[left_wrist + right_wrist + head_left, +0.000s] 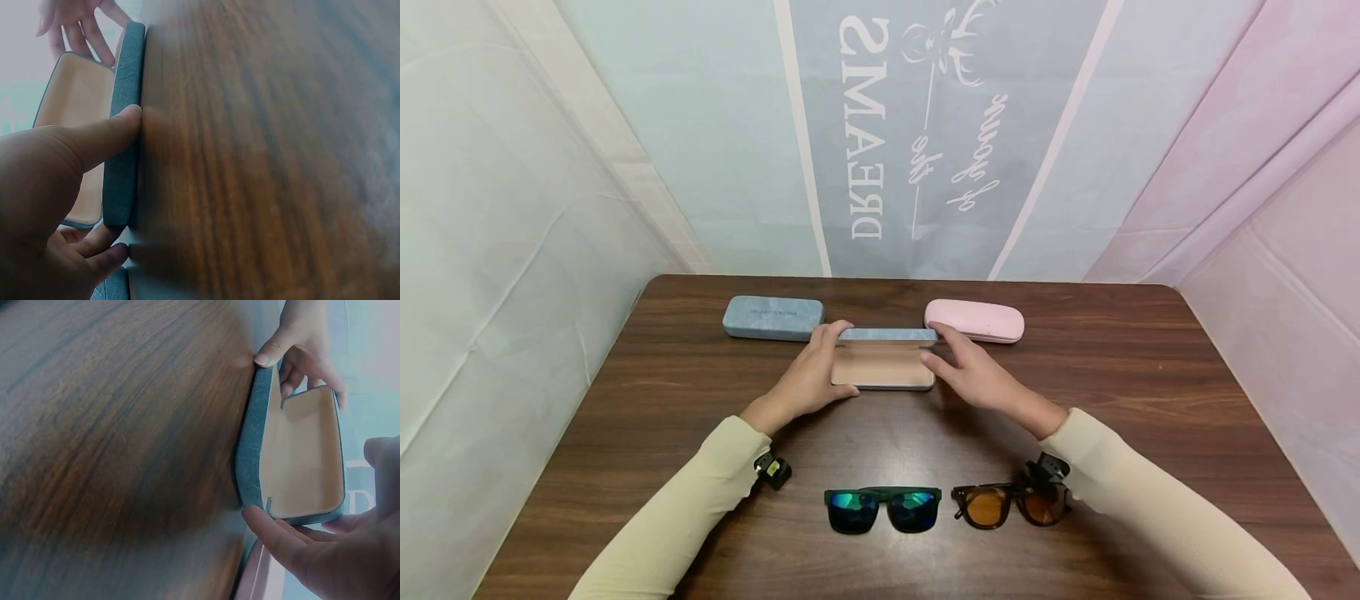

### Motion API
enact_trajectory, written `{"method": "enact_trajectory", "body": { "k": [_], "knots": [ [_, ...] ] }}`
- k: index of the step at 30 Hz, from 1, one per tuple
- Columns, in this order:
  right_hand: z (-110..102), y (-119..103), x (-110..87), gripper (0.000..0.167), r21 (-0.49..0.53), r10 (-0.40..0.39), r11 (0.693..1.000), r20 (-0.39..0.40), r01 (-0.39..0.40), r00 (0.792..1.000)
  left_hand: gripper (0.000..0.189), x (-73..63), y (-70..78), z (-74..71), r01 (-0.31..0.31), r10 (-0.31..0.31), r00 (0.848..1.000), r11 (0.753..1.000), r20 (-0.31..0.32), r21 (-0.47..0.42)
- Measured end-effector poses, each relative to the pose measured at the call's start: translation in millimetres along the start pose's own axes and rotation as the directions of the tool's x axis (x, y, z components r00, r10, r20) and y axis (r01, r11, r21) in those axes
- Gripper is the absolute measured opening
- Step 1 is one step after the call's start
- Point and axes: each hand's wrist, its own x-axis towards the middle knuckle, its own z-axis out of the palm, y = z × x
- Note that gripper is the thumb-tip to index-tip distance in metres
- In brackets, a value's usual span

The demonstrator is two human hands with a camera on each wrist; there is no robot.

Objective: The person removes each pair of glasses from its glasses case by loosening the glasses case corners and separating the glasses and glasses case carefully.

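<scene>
Near: green sunglasses [883,497] ctr, amber-lens sunglasses [987,507] right (2 pr total), latter partly blocked by R wrist cam [1047,470]. Beyond, on tbl [1150,408]: open blue case [880,367] ctr, lid up at far side. L hand [805,373] clamped on left end, thumb on near wall. R hand [979,372] at right end, fingers apart, touching it. Far: closed blue case [772,318] left, pink case [976,320] right.
</scene>
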Motion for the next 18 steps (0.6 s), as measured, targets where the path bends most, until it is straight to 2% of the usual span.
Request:
{"method": "enact_trajectory", "body": {
  "k": [10, 18],
  "knots": [
    [5.3, 5.5, 3.2, 0.063, 0.092, 0.077, 0.993, 0.006, -0.077, 0.997, 0.097, -0.5, 0.1, 1.3, 0.0, 0.0, 1.0, 1.0, -0.004, 0.005],
    [8.1, 3.5, 5.8, 0.061, 0.242, 0.126, 0.962, 0.022, -0.128, 0.992, 0.097, -0.8, -0.1, 1.0, 0.0, 0.0, 1.0, 1.0, -0.005, 0.005]
  ]
}}
